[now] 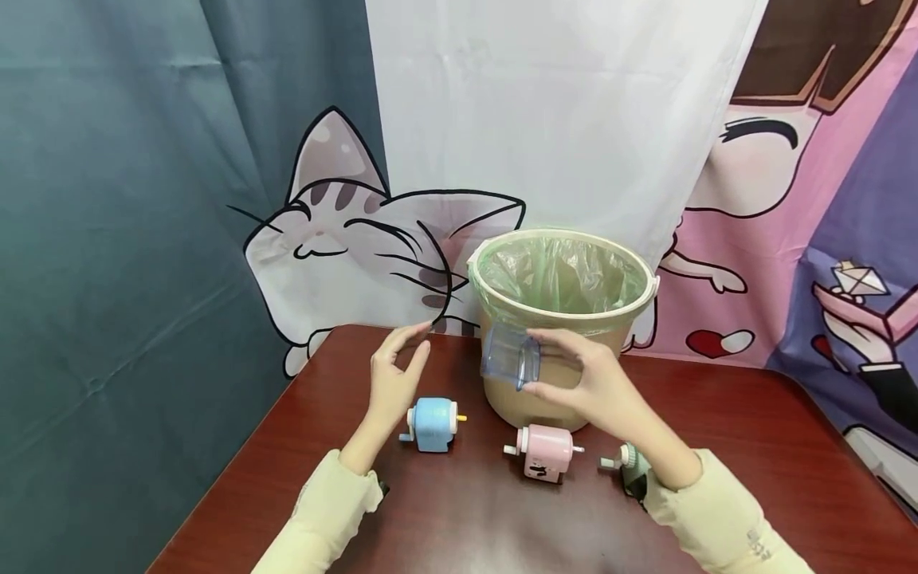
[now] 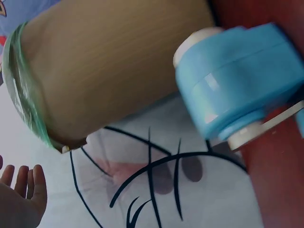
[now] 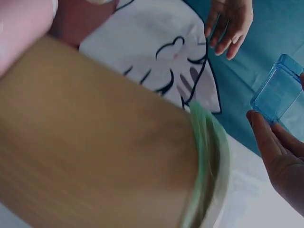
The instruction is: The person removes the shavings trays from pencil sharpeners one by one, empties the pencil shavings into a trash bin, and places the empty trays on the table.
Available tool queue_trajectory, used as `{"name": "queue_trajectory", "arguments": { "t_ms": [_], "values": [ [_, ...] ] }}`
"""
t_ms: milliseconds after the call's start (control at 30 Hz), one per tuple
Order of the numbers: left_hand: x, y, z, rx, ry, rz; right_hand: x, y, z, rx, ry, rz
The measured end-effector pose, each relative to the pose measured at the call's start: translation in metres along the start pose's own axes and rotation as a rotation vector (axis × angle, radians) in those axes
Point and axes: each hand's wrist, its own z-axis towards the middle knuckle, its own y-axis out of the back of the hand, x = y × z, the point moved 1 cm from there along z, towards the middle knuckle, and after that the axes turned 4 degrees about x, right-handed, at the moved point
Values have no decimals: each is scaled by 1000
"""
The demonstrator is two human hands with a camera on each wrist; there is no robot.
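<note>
In the head view my right hand (image 1: 584,379) pinches a clear bluish plastic box (image 1: 505,356) between thumb and fingers, in front of the lined bin. The right wrist view shows the same transparent box (image 3: 278,92) at the fingertips of that hand (image 3: 285,161). To the left, my left hand (image 1: 396,371) is raised with fingers apart and nothing in it. Below it on the table stands a blue pencil sharpener (image 1: 433,424) with a yellow pencil tip sticking out. A pink pencil sharpener (image 1: 547,453) stands below the box. A green sharpener (image 1: 634,470) is partly hidden by my right forearm.
A tan bin (image 1: 516,402) with a pale rim and green plastic liner (image 1: 495,275) stands at the back of the dark red wooden table (image 1: 459,510). Behind the table hangs a printed cloth (image 1: 445,96) with a cartoon cat.
</note>
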Motion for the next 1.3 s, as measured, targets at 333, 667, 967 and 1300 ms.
{"name": "queue_trajectory", "arguments": {
  "t_ms": [333,667,967,1300],
  "values": [
    [29,11,-34,-17,-112,151,-8,-47,-21,82,-26,109],
    [59,19,-36,-69,-79,208,-18,-97,-28,178,-35,209],
    [62,28,-41,-32,-34,223,-32,-144,-33,266,-61,105],
    [83,36,-48,-42,61,192,-36,-178,-33,465,-81,-182]
  ]
}}
